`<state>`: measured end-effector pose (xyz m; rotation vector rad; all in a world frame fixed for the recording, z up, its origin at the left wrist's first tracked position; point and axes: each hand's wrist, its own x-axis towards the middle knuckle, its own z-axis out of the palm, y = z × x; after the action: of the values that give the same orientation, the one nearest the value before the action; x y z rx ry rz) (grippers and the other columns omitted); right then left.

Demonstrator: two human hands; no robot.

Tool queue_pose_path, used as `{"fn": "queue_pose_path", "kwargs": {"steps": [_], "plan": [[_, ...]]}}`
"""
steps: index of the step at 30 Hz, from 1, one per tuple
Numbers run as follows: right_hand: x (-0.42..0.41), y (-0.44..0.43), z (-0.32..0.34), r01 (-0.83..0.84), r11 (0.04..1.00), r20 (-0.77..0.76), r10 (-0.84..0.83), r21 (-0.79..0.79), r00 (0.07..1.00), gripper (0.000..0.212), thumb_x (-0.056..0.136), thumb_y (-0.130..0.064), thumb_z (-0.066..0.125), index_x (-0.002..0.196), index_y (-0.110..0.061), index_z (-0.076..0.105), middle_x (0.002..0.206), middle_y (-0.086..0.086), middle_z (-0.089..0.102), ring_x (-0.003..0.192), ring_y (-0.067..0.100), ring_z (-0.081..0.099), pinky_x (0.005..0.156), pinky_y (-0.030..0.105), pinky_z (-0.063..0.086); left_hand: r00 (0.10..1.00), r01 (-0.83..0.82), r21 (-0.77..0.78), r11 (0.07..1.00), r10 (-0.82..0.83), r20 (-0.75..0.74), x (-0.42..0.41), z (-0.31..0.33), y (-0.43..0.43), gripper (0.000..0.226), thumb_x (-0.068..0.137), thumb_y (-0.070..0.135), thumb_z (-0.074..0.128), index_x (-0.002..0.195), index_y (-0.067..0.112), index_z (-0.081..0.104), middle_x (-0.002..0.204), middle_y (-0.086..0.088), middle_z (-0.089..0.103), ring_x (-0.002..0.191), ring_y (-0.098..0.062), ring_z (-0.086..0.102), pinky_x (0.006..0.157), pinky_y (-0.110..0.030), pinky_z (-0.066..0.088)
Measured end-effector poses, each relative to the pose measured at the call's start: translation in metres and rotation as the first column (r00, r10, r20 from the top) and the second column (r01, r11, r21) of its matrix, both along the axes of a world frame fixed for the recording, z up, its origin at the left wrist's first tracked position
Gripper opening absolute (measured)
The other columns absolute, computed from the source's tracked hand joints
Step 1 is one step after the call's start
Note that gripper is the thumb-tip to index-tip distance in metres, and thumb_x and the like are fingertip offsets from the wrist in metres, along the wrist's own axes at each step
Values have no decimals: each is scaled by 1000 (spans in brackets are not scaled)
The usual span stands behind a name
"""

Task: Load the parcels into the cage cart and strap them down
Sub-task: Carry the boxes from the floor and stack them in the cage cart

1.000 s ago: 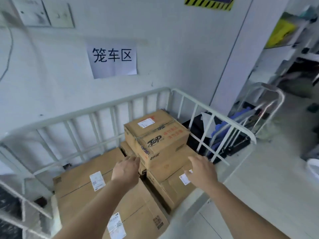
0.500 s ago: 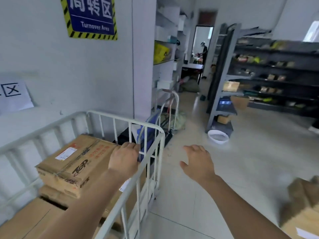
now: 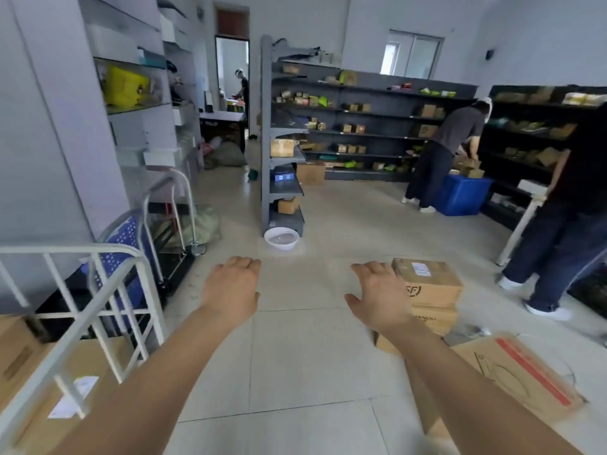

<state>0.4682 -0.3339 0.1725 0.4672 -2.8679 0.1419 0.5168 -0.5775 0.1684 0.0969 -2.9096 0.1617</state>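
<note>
Head view: parcel (image 3: 431, 281) just beyond right hand (image 3: 381, 297)

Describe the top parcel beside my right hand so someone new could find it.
On the tiled floor, a stack of cardboard parcels stands just right of the right hand. Take the top parcel: white label on its lid, SF logo on its side, unlike the flat carton with a red stripe nearer the camera.

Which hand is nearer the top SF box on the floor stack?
Right. The right hand hovers just left of the SF box; the left hand is farther left, over floor tiles.
</note>
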Motion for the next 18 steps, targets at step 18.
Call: {"fn": "queue_pose_path", "kwargs": {"steps": [18], "plan": [[-7, 334, -47, 635, 771, 126, -635, 45, 762, 57, 90, -39, 56, 142, -25, 41, 136, 1, 48, 129, 23, 39, 107, 35, 32, 818, 566, 50, 823, -569, 89, -161, -49, 337, 47, 91, 32, 55, 135, 19, 44, 134, 2, 52, 126, -18, 45, 96, -31, 42]]}}
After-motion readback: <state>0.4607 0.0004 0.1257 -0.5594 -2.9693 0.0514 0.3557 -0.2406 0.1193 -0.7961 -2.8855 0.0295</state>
